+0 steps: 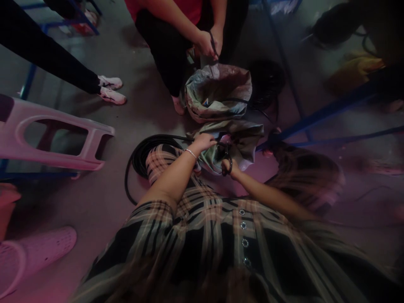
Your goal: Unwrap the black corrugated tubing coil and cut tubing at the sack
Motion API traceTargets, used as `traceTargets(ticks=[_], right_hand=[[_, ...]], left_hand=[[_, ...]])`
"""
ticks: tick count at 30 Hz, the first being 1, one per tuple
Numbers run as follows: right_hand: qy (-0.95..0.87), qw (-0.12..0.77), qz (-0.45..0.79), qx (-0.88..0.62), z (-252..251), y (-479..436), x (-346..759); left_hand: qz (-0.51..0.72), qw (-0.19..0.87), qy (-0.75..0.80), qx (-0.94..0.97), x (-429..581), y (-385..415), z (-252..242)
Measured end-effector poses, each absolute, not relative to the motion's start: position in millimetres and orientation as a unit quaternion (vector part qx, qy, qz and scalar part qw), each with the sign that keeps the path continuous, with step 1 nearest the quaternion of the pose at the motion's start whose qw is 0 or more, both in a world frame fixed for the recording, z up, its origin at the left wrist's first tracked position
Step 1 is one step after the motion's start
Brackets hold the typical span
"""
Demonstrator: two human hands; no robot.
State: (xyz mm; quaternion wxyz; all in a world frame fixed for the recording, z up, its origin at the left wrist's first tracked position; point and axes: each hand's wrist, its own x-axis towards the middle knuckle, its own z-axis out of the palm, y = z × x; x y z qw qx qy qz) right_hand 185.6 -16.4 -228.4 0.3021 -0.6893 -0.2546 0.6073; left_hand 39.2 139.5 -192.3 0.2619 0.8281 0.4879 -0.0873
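Note:
My left hand [203, 142], with a thin bracelet at the wrist, grips a black cable [143, 151] that runs back to a loose coil beside my knee. My right hand [227, 167] holds black-handled scissors [227, 160] close to the cable's end, and the blades are hidden by my fingers. A crumpled grey-green plastic bag [244, 141] lies just beyond my hands. In front of me, a co-worker's hands [206, 44] pinch a short dark strip above an open plastic sack [217, 92].
A black cable coil [267, 82] lies beside the sack. To the left are a pink plastic stool [53, 134] on its side, a pink perforated basket [31, 261], and another person's legs in white sneakers [110, 89]. Blue metal frame bars [328, 111] cross the right side above the concrete floor.

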Motion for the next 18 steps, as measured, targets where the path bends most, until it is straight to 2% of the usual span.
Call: traceTargets(ticks=[7,18], right_hand=[[-0.270,0.288,0.594,-0.701,-229,-16,187],[-0.242,0.262,0.650,-0.671,-257,-16,186]], left_hand=[[-0.088,0.265,0.494,0.823,39,139,-191],[-0.032,0.286,0.501,0.816,41,143,-198]])
